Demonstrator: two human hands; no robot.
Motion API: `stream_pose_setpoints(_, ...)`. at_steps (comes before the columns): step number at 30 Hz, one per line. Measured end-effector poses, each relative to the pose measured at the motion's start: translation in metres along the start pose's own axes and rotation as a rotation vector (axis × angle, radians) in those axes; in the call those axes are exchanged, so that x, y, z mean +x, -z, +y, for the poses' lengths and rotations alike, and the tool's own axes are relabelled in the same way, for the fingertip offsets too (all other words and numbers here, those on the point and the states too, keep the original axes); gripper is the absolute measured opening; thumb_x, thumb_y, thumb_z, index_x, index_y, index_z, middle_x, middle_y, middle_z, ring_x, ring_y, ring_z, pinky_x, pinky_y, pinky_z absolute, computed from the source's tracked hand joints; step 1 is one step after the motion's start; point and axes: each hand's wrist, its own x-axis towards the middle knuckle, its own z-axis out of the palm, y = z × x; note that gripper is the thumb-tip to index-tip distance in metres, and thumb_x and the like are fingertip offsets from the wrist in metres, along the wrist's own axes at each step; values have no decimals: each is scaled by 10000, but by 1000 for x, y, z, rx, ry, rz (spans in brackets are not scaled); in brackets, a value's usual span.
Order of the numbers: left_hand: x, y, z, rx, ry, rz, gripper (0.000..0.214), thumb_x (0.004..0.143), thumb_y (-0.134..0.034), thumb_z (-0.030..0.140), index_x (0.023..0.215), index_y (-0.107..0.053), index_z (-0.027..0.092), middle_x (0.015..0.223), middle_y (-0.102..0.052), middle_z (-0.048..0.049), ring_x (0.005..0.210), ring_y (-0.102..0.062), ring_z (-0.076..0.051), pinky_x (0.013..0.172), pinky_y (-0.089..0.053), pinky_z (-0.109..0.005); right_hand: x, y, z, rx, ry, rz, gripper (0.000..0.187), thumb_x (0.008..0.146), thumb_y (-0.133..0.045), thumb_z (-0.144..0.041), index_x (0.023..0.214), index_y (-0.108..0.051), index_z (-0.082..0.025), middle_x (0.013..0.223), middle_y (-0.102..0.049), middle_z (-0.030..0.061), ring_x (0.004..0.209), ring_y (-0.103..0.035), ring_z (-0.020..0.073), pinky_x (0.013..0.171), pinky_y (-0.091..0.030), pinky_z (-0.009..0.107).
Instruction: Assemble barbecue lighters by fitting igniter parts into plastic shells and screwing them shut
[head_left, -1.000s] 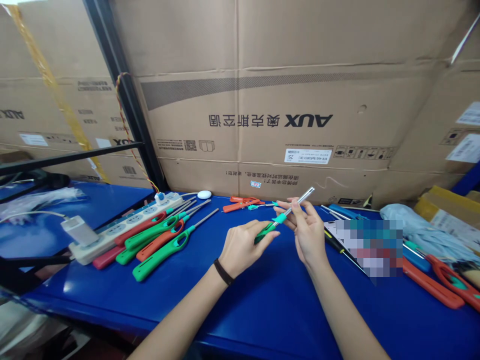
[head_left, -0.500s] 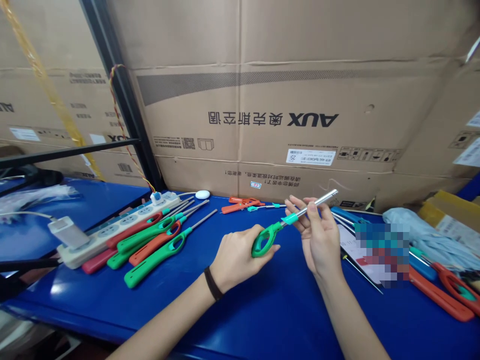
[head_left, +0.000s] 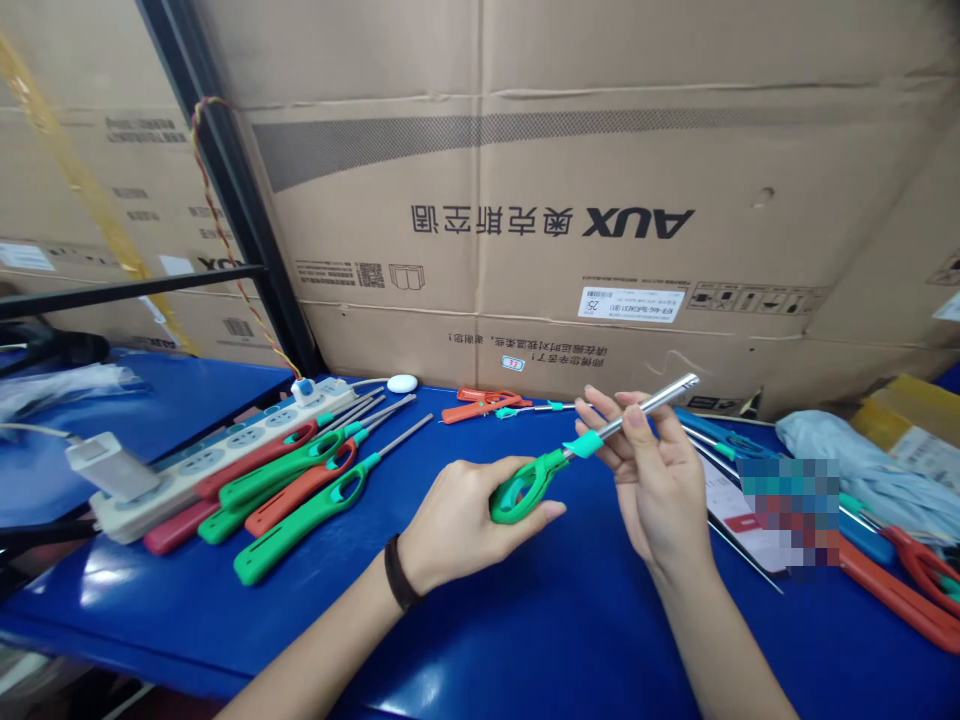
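Observation:
My left hand [head_left: 465,520] grips the green handle of a long-nosed lighter [head_left: 534,482], fingers wrapped round it above the blue table [head_left: 525,620]. The lighter's metal tube [head_left: 660,396] points up and to the right. My right hand [head_left: 652,470] pinches that tube just past the teal collar [head_left: 583,445], with thumb and fingertips closed on it. A black band sits on my left wrist.
Several green and red lighters [head_left: 300,480] lie in a row at the left beside a white power strip [head_left: 217,455]. More lighters [head_left: 885,570] and a blurred patch lie at the right. An orange lighter [head_left: 484,405] rests near the large cardboard box [head_left: 570,200] behind.
Both hands have lifted the green lighter a little and shifted it right; its loop handle has come out of my left palm into view. The camera has tilted slightly.

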Motion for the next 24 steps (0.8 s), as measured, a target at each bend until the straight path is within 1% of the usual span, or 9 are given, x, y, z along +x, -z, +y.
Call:
stream_pose_setpoints(2,0,3,1,2,14,-21,351,844,-570,473,1041,-653,194,684,-635,14,521,-510,-101,507,-324,-194,-1,-1,-2,19,1,-41,75,884,-591,-296,933,-610,-243,1041,-727,11,979,-672,184,841,-562,299)
stream_pose_setpoints(4,0,5,2,1,27,-35,351,840,-574,480,1027,-654,193,645,-597,30,507,-467,-88,491,-293,-190,-1,-2,-4,36,-1,-83,75,908,-558,-275,949,-615,-249,1079,-713,4,1013,-656,174,864,-551,283)
stream_pose_setpoints(9,0,11,5,-47,30,-79,337,836,-579,485,900,-654,162,561,-506,52,476,-373,-70,471,-250,-188,-2,-1,-7,52,-11,-177,166,957,-467,-246,1036,-612,-265,1178,-666,0,1091,-611,174,921,-522,289)
stream_pose_setpoints(12,0,15,8,-173,62,-157,335,847,-566,473,806,-624,145,572,-567,35,478,-432,-72,473,-294,-177,-3,1,-9,50,-25,-219,204,971,-430,-249,1070,-604,-282,1215,-643,-11,1086,-615,176,902,-537,296)
stream_pose_setpoints(14,0,18,10,-300,107,-209,312,868,-544,445,815,-606,144,622,-629,15,472,-478,-72,479,-343,-168,-3,2,-11,41,-35,-233,212,972,-426,-255,1085,-600,-298,1217,-641,-18,1031,-645,164,868,-553,281)
stream_pose_setpoints(17,-1,21,11,-444,178,-235,302,888,-514,429,909,-597,139,616,-626,12,412,-453,-58,442,-357,-157,-4,3,-13,13,-36,-230,210,964,-445,-265,1098,-599,-312,1173,-666,-21,917,-684,129,797,-568,228)
stream_pose_setpoints(19,-1,22,10,-513,209,-293,344,895,-488,449,951,-597,128,581,-588,18,379,-414,-51,396,-332,-152,-4,3,-14,-7,-33,-232,211,958,-456,-277,1110,-598,-313,1103,-695,-16,855,-691,118,755,-572,214)
stream_pose_setpoints(22,-2,25,7,-583,218,-409,382,908,-457,463,958,-606,115,560,-550,23,375,-386,-48,374,-308,-149,-3,2,-14,-31,-47,-237,222,951,-466,-284,1131,-594,-307,987,-719,-10,796,-686,117,720,-576,220)
stream_pose_setpoints(24,-1,25,7,-584,197,-402,363,918,-453,440,978,-604,116,550,-525,34,391,-387,-49,398,-319,-149,-2,2,-14,-36,-61,-223,222,947,-473,-279,1128,-598,-303,949,-720,-12,780,-682,112,705,-574,212)
